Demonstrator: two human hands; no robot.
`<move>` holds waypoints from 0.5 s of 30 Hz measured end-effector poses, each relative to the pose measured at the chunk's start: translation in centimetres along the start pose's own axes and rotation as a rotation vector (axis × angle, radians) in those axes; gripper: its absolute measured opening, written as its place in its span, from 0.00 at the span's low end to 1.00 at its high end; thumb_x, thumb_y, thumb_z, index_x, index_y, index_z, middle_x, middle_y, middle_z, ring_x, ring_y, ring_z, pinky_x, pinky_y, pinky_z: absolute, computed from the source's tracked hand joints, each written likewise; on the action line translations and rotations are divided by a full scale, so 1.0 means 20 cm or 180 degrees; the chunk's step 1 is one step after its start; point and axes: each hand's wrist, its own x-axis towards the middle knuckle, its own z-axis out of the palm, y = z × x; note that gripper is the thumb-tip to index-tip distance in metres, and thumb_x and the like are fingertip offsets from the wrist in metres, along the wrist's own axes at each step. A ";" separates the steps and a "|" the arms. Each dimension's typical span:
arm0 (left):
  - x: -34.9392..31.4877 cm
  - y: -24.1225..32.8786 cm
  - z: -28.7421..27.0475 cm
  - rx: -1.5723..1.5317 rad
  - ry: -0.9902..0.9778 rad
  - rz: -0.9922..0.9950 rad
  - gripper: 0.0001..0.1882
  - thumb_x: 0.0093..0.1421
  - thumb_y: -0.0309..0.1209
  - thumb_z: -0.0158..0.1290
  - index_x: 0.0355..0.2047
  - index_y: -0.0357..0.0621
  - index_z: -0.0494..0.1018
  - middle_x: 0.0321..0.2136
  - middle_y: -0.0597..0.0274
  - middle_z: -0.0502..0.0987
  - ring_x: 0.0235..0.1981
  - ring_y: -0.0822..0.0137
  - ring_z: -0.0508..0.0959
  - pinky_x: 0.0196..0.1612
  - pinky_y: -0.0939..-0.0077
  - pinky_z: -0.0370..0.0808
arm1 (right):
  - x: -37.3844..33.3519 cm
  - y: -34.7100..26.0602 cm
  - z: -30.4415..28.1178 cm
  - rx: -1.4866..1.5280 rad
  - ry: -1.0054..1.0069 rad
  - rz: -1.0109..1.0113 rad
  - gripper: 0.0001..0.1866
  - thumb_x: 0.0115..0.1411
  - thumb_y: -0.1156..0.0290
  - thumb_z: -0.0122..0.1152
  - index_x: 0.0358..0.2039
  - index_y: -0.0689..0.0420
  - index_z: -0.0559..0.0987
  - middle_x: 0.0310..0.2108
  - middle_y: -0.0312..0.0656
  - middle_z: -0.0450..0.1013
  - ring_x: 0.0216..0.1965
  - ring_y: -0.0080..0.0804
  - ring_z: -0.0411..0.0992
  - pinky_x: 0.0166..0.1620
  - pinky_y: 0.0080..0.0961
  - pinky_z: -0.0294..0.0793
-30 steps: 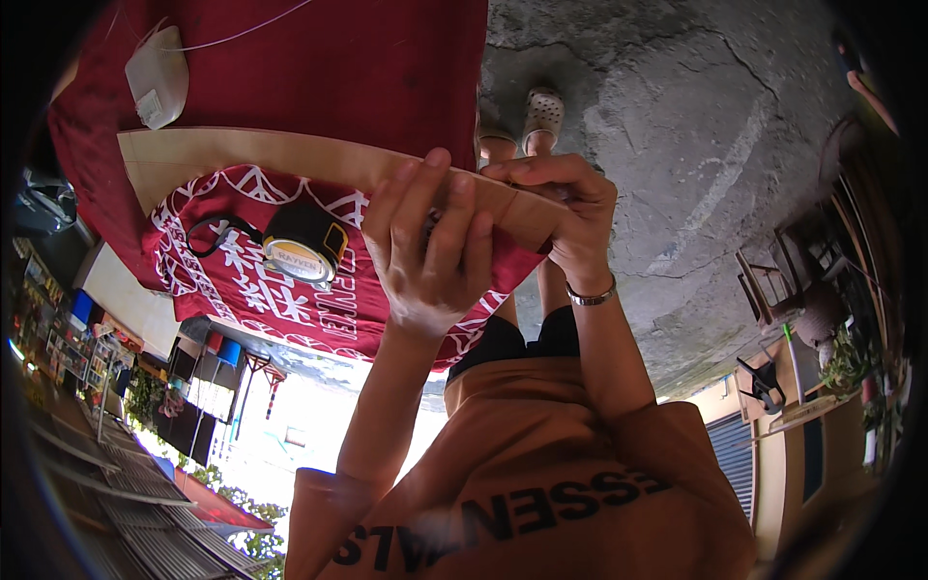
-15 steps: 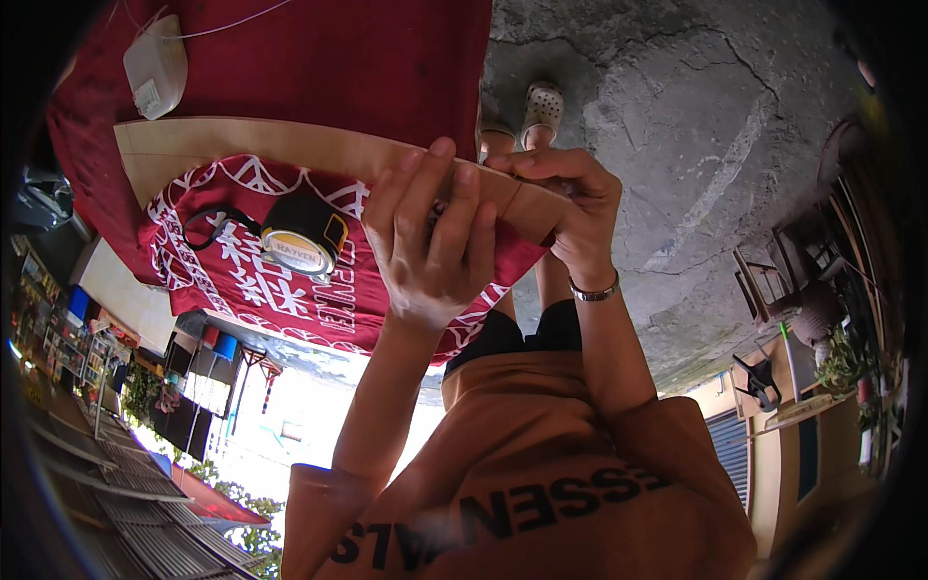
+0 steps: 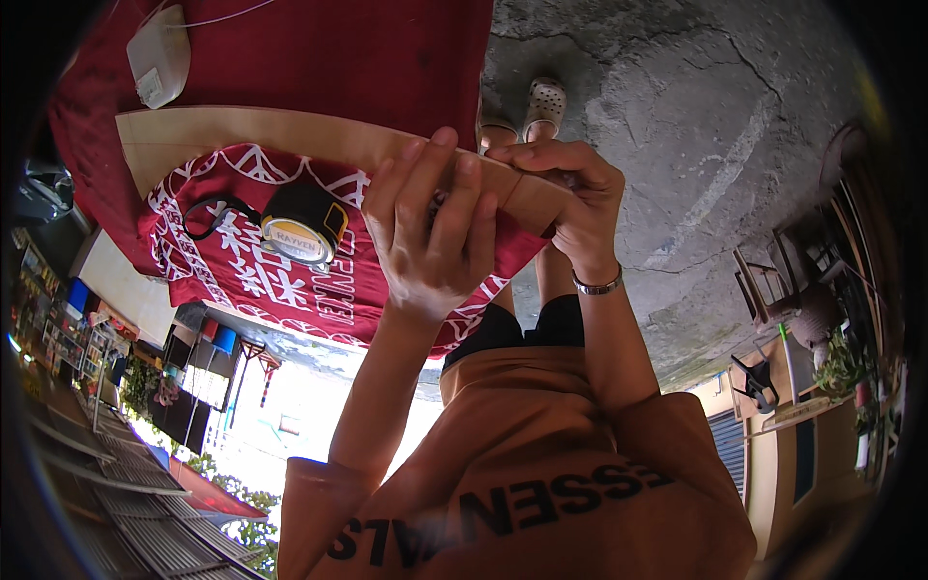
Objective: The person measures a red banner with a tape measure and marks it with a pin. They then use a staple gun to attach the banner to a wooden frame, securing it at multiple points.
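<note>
A long, thin wooden board (image 3: 261, 126) lies along the red cloth (image 3: 333, 58), its right end reaching past the table edge. My left hand (image 3: 425, 227) lies across the board with its fingers bent over the far edge, gripping it; the thumb is mostly hidden. At the board's right end my right hand (image 3: 580, 198) is closed, thumb and fingers pinching the wood. A thin dark line crosses the board close to these fingers. To the left of my left hand sits a black and yellow tape measure (image 3: 302, 232) with a dark wrist strap.
A whitish plastic device (image 3: 159, 58) with a thin cord rests at the table's far left. Cracked concrete floor (image 3: 667, 126) spreads to the right, where a wooden chair (image 3: 773, 280) and plants (image 3: 846, 362) stand. Light clogs (image 3: 544, 106) are beneath the table edge.
The board, tape measure and cloth appear slightly higher in the picture. My right fingers have shifted slightly at the board's end; both hands keep their hold.
</note>
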 end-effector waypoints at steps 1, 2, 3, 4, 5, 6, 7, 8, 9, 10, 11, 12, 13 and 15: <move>0.00 0.00 0.00 0.0008 -0.0001 0.0000 0.15 0.63 0.33 0.57 0.49 0.43 0.77 0.53 0.53 0.77 0.55 0.55 0.73 0.59 0.57 0.68 | 0.00 0.00 0.00 0.0025 0.0001 0.0001 0.10 0.58 0.89 0.56 0.40 0.67 0.78 0.42 0.55 0.80 0.49 0.43 0.79 0.55 0.36 0.81; 0.00 0.00 0.00 0.0003 -0.0001 -0.0004 0.15 0.63 0.33 0.57 0.49 0.43 0.77 0.53 0.53 0.77 0.55 0.55 0.72 0.59 0.57 0.68 | 0.00 0.00 0.00 0.0050 0.0002 0.0003 0.10 0.58 0.89 0.56 0.40 0.67 0.78 0.42 0.55 0.80 0.48 0.43 0.80 0.54 0.36 0.81; 0.00 0.00 0.00 -0.0002 0.0000 -0.0007 0.15 0.63 0.33 0.57 0.49 0.43 0.77 0.53 0.53 0.77 0.55 0.55 0.72 0.59 0.57 0.68 | 0.00 0.00 0.00 0.0076 0.0002 0.0004 0.10 0.58 0.89 0.57 0.40 0.67 0.78 0.42 0.55 0.80 0.48 0.43 0.80 0.54 0.36 0.81; 0.00 0.00 0.00 -0.0006 0.0000 -0.0010 0.15 0.63 0.32 0.57 0.49 0.43 0.77 0.53 0.53 0.77 0.55 0.55 0.72 0.59 0.57 0.68 | 0.00 0.00 0.01 0.0119 0.0016 -0.0031 0.10 0.59 0.89 0.57 0.40 0.68 0.79 0.42 0.54 0.80 0.48 0.43 0.80 0.54 0.34 0.82; 0.00 0.00 0.00 -0.0027 0.0003 -0.0016 0.15 0.63 0.32 0.57 0.49 0.43 0.77 0.53 0.53 0.77 0.55 0.55 0.72 0.59 0.57 0.68 | 0.00 0.00 0.01 0.0162 0.0029 -0.0065 0.09 0.59 0.88 0.58 0.41 0.68 0.79 0.42 0.53 0.80 0.47 0.42 0.80 0.53 0.32 0.82; 0.00 0.00 0.01 -0.0045 0.0007 -0.0021 0.15 0.63 0.32 0.57 0.50 0.43 0.77 0.53 0.53 0.77 0.55 0.55 0.72 0.60 0.57 0.67 | 0.00 0.01 0.01 0.0206 0.0040 -0.0100 0.09 0.59 0.88 0.59 0.41 0.69 0.80 0.43 0.52 0.80 0.47 0.42 0.81 0.52 0.30 0.83; 0.00 0.00 0.00 -0.0063 0.0011 -0.0027 0.15 0.63 0.32 0.57 0.50 0.43 0.77 0.53 0.53 0.77 0.56 0.55 0.72 0.60 0.58 0.67 | 0.00 0.01 0.01 0.0194 0.0033 -0.0104 0.09 0.59 0.88 0.58 0.41 0.69 0.80 0.43 0.52 0.80 0.47 0.42 0.81 0.52 0.30 0.83; -0.01 0.00 0.00 -0.0052 -0.0002 -0.0027 0.16 0.63 0.32 0.57 0.50 0.43 0.77 0.53 0.53 0.77 0.56 0.55 0.72 0.60 0.58 0.67 | 0.00 0.01 0.01 0.0183 0.0026 -0.0107 0.09 0.60 0.88 0.58 0.41 0.69 0.80 0.43 0.52 0.80 0.47 0.42 0.81 0.52 0.30 0.83; -0.01 0.00 0.00 -0.0042 -0.0014 -0.0027 0.16 0.63 0.33 0.57 0.50 0.43 0.77 0.53 0.53 0.77 0.56 0.55 0.72 0.60 0.58 0.67 | 0.00 0.01 0.01 0.0170 0.0019 -0.0111 0.09 0.60 0.88 0.58 0.41 0.69 0.80 0.43 0.52 0.80 0.47 0.43 0.81 0.52 0.31 0.83; -0.01 0.00 0.00 -0.0031 -0.0027 -0.0027 0.16 0.63 0.33 0.57 0.50 0.43 0.77 0.53 0.53 0.77 0.56 0.55 0.72 0.60 0.58 0.67 | 0.00 0.01 0.00 0.0180 0.0004 -0.0130 0.09 0.60 0.88 0.58 0.41 0.69 0.80 0.43 0.53 0.80 0.47 0.43 0.81 0.52 0.31 0.83; -0.01 0.00 0.00 -0.0024 -0.0028 -0.0025 0.16 0.63 0.33 0.57 0.50 0.42 0.77 0.53 0.53 0.77 0.56 0.55 0.72 0.60 0.58 0.67 | 0.00 0.01 0.00 0.0191 -0.0011 -0.0148 0.09 0.60 0.88 0.58 0.41 0.69 0.80 0.43 0.53 0.80 0.47 0.43 0.81 0.52 0.31 0.83; -0.01 0.00 0.00 -0.0019 -0.0028 -0.0019 0.16 0.63 0.33 0.57 0.49 0.42 0.77 0.53 0.53 0.77 0.56 0.55 0.72 0.60 0.58 0.67 | 0.00 0.02 0.00 0.0202 -0.0026 -0.0170 0.09 0.60 0.88 0.58 0.41 0.69 0.80 0.43 0.53 0.79 0.47 0.43 0.81 0.52 0.31 0.83; -0.01 0.00 0.00 -0.0013 -0.0028 -0.0013 0.16 0.63 0.33 0.57 0.49 0.42 0.77 0.53 0.53 0.77 0.56 0.55 0.72 0.61 0.58 0.66 | 0.01 0.02 0.00 0.0202 -0.0023 -0.0192 0.10 0.59 0.88 0.57 0.41 0.69 0.80 0.43 0.53 0.79 0.47 0.43 0.81 0.52 0.31 0.83; -0.01 0.00 0.00 -0.0015 -0.0030 -0.0031 0.15 0.63 0.33 0.57 0.49 0.42 0.78 0.53 0.53 0.77 0.56 0.55 0.72 0.61 0.58 0.66 | 0.00 0.02 0.00 0.0202 -0.0022 -0.0237 0.10 0.59 0.89 0.57 0.41 0.69 0.80 0.43 0.53 0.79 0.47 0.43 0.81 0.52 0.31 0.83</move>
